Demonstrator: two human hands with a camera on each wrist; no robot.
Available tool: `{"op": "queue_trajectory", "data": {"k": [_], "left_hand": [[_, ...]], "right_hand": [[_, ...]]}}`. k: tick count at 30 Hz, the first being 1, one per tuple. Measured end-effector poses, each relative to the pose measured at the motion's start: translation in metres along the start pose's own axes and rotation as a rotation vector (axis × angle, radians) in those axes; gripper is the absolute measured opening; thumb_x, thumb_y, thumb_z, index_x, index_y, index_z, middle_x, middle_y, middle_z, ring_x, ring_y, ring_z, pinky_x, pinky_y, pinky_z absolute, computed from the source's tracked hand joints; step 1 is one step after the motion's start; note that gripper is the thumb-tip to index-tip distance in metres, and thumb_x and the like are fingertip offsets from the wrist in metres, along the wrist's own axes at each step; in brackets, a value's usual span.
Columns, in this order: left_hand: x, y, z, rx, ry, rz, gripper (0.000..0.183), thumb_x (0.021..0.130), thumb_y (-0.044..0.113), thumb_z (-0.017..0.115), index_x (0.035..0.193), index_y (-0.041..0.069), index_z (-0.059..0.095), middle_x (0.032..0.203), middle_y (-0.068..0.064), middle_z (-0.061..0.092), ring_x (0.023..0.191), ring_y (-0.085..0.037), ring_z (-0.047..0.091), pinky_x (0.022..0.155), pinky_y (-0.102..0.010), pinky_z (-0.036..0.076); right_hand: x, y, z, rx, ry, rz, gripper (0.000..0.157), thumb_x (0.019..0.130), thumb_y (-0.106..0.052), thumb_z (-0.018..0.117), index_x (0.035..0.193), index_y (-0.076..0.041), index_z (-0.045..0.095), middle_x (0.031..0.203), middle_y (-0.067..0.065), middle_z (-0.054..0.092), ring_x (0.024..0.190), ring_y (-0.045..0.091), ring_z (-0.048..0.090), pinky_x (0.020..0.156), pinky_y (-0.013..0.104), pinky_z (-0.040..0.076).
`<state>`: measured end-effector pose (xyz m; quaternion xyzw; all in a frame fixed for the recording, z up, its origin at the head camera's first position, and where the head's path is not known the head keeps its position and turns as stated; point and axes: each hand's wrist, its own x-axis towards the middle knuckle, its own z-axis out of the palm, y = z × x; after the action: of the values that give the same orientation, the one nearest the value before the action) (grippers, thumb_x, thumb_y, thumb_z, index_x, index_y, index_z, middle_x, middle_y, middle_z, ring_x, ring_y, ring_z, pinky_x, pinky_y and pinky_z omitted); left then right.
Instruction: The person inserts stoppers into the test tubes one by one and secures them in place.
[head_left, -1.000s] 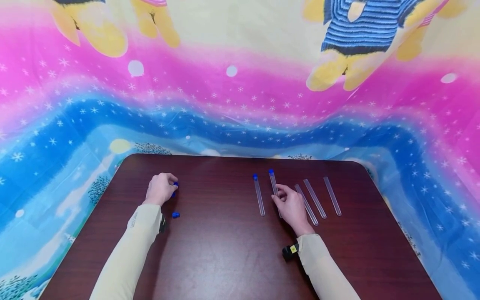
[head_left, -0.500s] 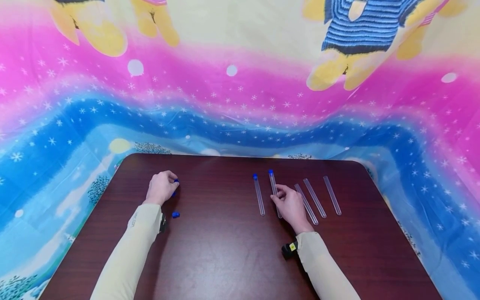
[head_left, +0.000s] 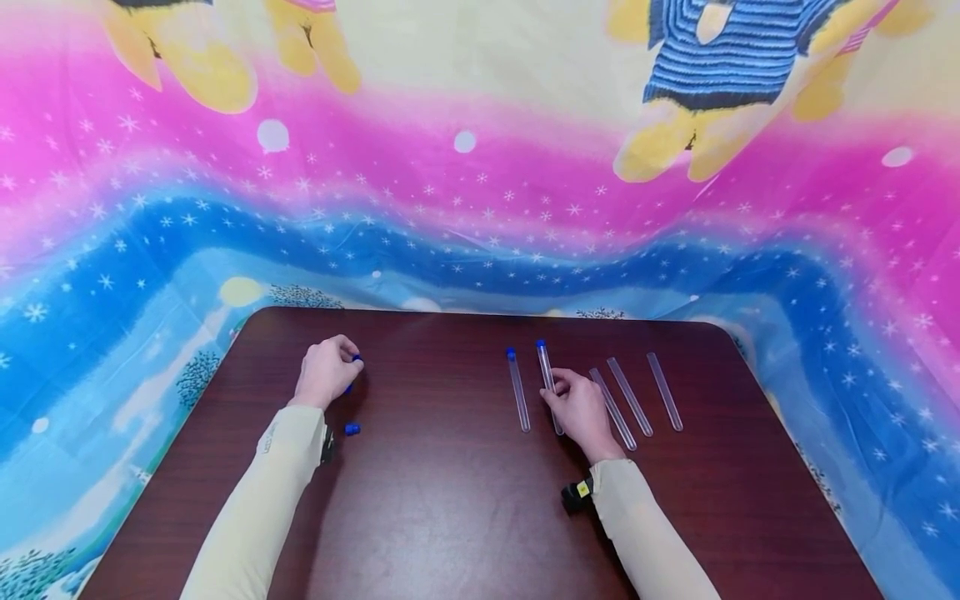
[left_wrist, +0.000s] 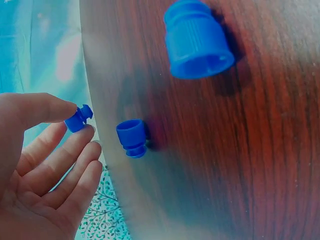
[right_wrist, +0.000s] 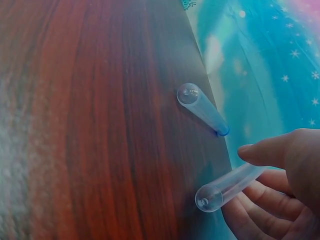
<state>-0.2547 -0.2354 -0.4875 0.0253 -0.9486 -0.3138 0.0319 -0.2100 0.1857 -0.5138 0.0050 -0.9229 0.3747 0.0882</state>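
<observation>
My left hand (head_left: 324, 371) pinches a blue test-tube cap (left_wrist: 77, 120) between thumb and fingertips, above the table's far left part. Below it in the left wrist view a second blue cap (left_wrist: 131, 136) lies on the wood, and a third cap (left_wrist: 199, 45) lies nearer the wrist. Toward the right, my right hand (head_left: 585, 410) holds a clear test tube (right_wrist: 230, 187) between thumb and fingers. A blue cap (head_left: 541, 343) sits on that tube's far end. To its left lies another capped test tube (head_left: 519, 396), roughly parallel to it.
Right of my right hand lie three uncapped clear tubes, a near one (head_left: 615, 412), a middle one (head_left: 630, 397) and a far-right one (head_left: 665, 392). Behind the dark wooden table (head_left: 435, 500) hangs a colourful printed cloth (head_left: 450, 208).
My left hand has moved slightly away and to the right, with the cap in its fingers. The right hand has shifted only a little left on its tube.
</observation>
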Motion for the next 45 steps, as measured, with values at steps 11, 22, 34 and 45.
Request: {"op": "queue_trajectory", "data": {"k": [11,22,34,45], "left_hand": [[-0.001,0.005,0.0,-0.011,0.018,0.026,0.012,0.091,0.016,0.074,0.099,0.008,0.068,0.095,-0.012,0.072,0.089,-0.031,0.065,0.082,-0.049,0.052],[0.0,0.014,0.001,0.01,0.035,0.07,0.01,0.09,0.018,0.075,0.093,0.009,0.071,0.087,-0.007,0.071,0.082,-0.029,0.062,0.078,-0.046,0.052],[0.0,0.022,0.006,-0.012,0.04,0.113,0.007,0.088,0.017,0.075,0.09,0.011,0.072,0.087,-0.006,0.071,0.081,-0.028,0.061,0.077,-0.044,0.051],[-0.002,0.03,0.007,-0.029,0.041,0.136,0.007,0.088,0.017,0.075,0.089,0.011,0.073,0.086,-0.004,0.072,0.08,-0.026,0.062,0.077,-0.043,0.052]], "right_hand": [[0.001,0.002,0.001,-0.022,-0.009,-0.006,0.036,0.091,-0.014,0.079,0.124,-0.003,0.07,0.079,0.0,0.067,0.062,0.013,0.061,0.059,0.035,0.052],[0.005,0.006,0.005,-0.078,-0.044,0.052,0.039,0.092,-0.019,0.078,0.127,-0.005,0.069,0.077,-0.001,0.066,0.059,0.012,0.059,0.061,0.035,0.051],[0.006,0.006,0.004,-0.114,-0.04,0.063,0.038,0.09,-0.02,0.08,0.123,-0.002,0.071,0.072,0.0,0.064,0.061,0.015,0.056,0.067,0.039,0.05],[0.008,0.006,0.003,-0.124,-0.042,0.065,0.04,0.09,-0.021,0.081,0.124,-0.002,0.071,0.072,0.0,0.063,0.059,0.014,0.056,0.068,0.04,0.052]]}}
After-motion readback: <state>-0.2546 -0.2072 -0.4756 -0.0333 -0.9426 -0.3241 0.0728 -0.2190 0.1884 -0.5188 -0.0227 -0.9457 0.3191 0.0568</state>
